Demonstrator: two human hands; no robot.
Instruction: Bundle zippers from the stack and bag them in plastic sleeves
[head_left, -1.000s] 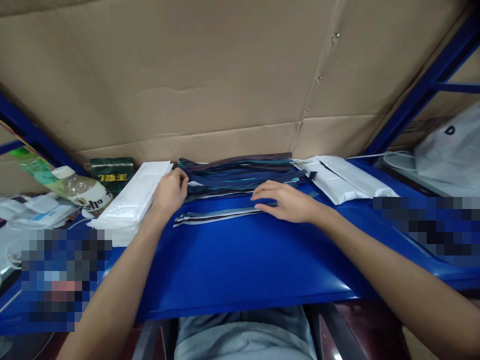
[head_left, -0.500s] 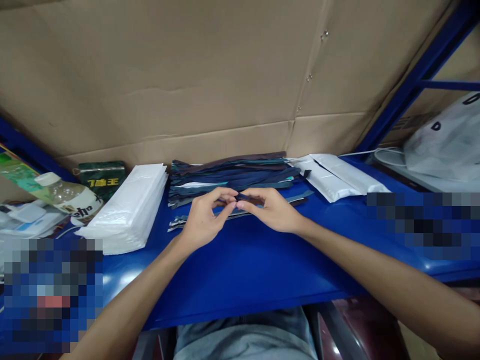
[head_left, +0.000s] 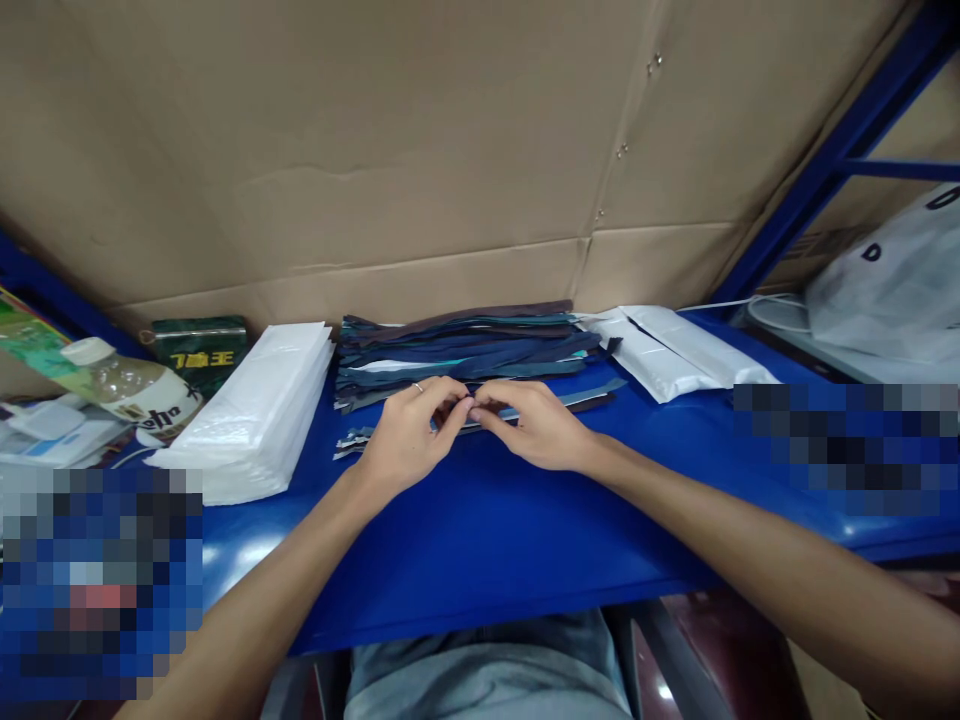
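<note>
My left hand (head_left: 414,432) and my right hand (head_left: 534,424) meet fingertip to fingertip above the blue table (head_left: 480,540). Both are closed in a pinch, and something small and dark shows inside the curled fingers of the left; what the fingertips hold is too small to make out. A ring is on my left hand. Just behind the hands lies a pile of long dark fabric strips (head_left: 480,345), blue, brown and teal. A smaller group of strips (head_left: 592,397) lies nearer, partly hidden by my hands.
White padded bags are stacked (head_left: 251,400) on the left, beside a bottle (head_left: 135,385) and a dark green packet (head_left: 201,350). Two white packages (head_left: 675,355) lie right of the strips. A plastic bag (head_left: 892,280) is at far right, and cardboard (head_left: 375,130) stands behind.
The dark piece seen between my fingertips earlier is now mostly hidden. My left fingers have curled a little, showing the ring. The view has shifted slightly.
</note>
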